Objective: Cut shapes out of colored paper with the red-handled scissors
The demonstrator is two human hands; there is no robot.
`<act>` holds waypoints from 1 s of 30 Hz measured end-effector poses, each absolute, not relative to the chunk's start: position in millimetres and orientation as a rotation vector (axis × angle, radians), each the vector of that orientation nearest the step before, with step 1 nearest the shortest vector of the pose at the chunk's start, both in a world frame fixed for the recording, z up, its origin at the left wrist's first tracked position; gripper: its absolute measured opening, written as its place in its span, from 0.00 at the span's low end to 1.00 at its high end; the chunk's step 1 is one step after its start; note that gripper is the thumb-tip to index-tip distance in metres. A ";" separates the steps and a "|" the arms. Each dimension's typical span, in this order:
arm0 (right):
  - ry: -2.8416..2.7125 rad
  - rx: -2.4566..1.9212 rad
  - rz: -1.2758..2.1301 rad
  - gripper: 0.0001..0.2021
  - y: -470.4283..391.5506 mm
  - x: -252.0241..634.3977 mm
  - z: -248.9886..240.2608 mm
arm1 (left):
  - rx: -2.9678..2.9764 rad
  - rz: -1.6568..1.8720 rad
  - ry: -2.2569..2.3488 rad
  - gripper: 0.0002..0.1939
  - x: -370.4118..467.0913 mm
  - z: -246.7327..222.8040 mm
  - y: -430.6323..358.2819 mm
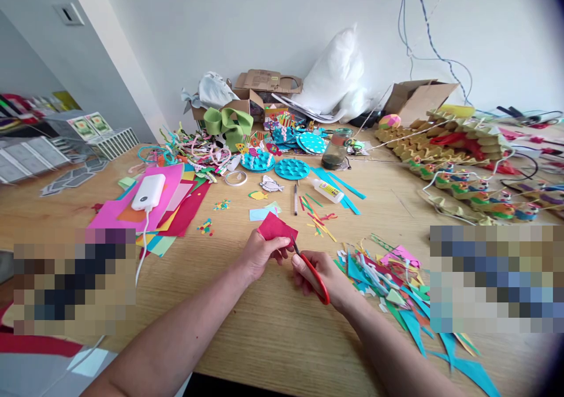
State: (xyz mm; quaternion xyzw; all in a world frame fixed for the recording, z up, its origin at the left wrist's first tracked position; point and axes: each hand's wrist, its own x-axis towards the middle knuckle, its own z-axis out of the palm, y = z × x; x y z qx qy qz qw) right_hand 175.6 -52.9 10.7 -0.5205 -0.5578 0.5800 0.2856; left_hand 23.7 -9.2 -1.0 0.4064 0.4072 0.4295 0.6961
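A small piece of red paper (277, 229) is pinched in my left hand (261, 253), between the thumb and the fingers. My right hand (321, 271) is closed around a pair of scissors (318, 279) with red-orange handles. The blades point up and away from me, and their dark tips are at the right edge of the red paper; I cannot tell whether they are cutting it. Just beyond my hands lie pale blue paper scraps (263, 212), a yellow paper fish (258, 195), a white fish cutout (270, 184) and a pen (295, 199).
Coloured paper sheets (194, 209) and a white power bank (148, 192) lie to the left. Paper scraps (408, 297) are heaped at the right. Farther back are a glue bottle (327, 191), blue discs (292, 168), a jar (337, 149) and egg cartons (471, 185).
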 end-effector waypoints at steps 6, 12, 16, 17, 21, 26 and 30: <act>-1.490 -1.405 1.532 0.23 -53.1 175.9 9.1 | 0.903 0.957 0.895 0.09 23.4 -1.1 -9.0; -1.490 -1.416 1.523 0.22 -52.8 176.7 5.4 | 0.887 0.944 0.892 0.09 23.3 -1.1 -9.1; -1.482 -1.414 1.533 0.22 -52.7 176.4 4.8 | 0.882 0.934 0.882 0.09 23.0 -1.0 -8.7; -1.478 -1.413 1.537 0.22 -52.6 176.3 4.9 | 0.883 0.933 0.882 0.09 23.0 -0.8 -8.6; -1.473 -1.415 1.548 0.23 -52.0 176.1 5.4 | 0.876 0.931 0.884 0.09 23.4 -0.1 -8.8; -1.472 -1.420 1.561 0.23 -52.6 176.7 4.7 | 0.866 0.932 0.879 0.09 23.6 -1.1 -9.0; -1.487 -1.416 1.556 0.23 -52.9 177.5 2.1 | 0.870 0.928 0.884 0.08 23.3 -1.9 -8.6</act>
